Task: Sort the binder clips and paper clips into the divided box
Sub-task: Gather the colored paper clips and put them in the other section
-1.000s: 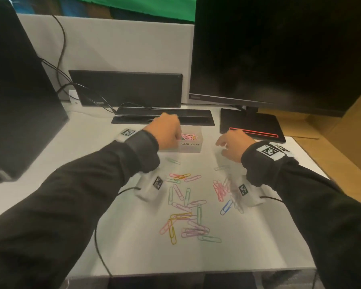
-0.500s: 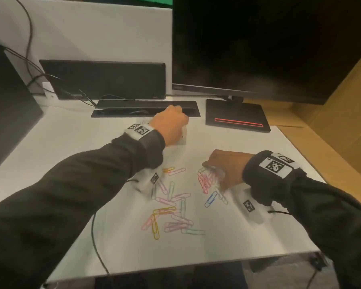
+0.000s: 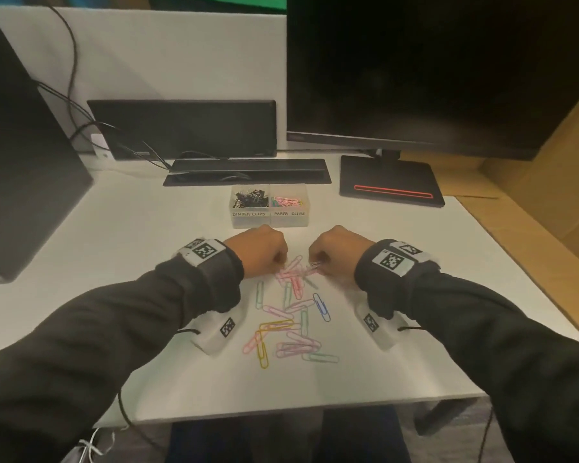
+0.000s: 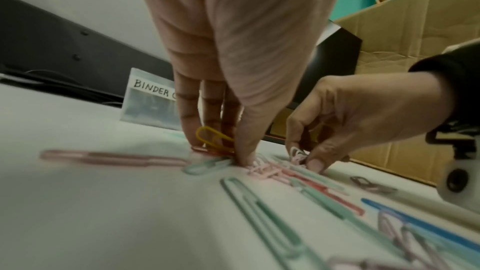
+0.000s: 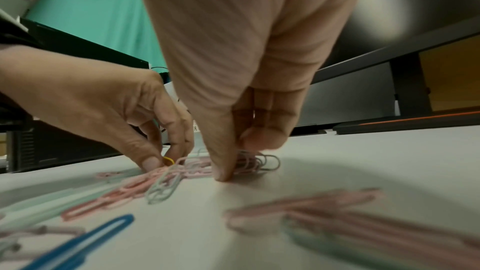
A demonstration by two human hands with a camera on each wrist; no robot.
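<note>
1. My left hand point(image 3: 258, 250) sits just left of centre in the head view, knuckles up, fingers curled down onto the smooth white tabletop point(image 3: 154, 248).
2. From the left wrist view, its thumb and fingertips point(image 4: 188, 130) pinch a glossy yellow wire paper clip point(image 4: 214, 141), tilted up off the surface, with a pale green one lying flat beneath.
3. My right hand point(image 3: 338, 252) mirrors it just right of centre, also curled; its thumb and fingertips point(image 5: 262, 137) are closed on a small bunch of thin looped pink and grey paper clips point(image 5: 253, 162), which rest against the tabletop.
4. The loose pile of pastel plastic-coated paper clips point(image 3: 291, 315) spreads from between my hands down toward the lower middle of the frame: pink, mint, lilac and yellow loops, some overlapping, plus one long blue paper clip point(image 3: 321, 306) on the right edge of the pile.
5. The translucent rectangular plastic divided box point(image 3: 269, 219) stands above my hands, upper centre, apart from them. Its left compartment, hand-lettered "BINDER CLIPS", holds black metal binder clips point(image 3: 250, 198); the right one, lettered "PAPER CLIPS", holds mostly pink paper clips point(image 3: 286, 202).
6. A matte black monitor point(image 3: 442, 68) fills the upper right, its flat base bearing a thin red outline.
</note>
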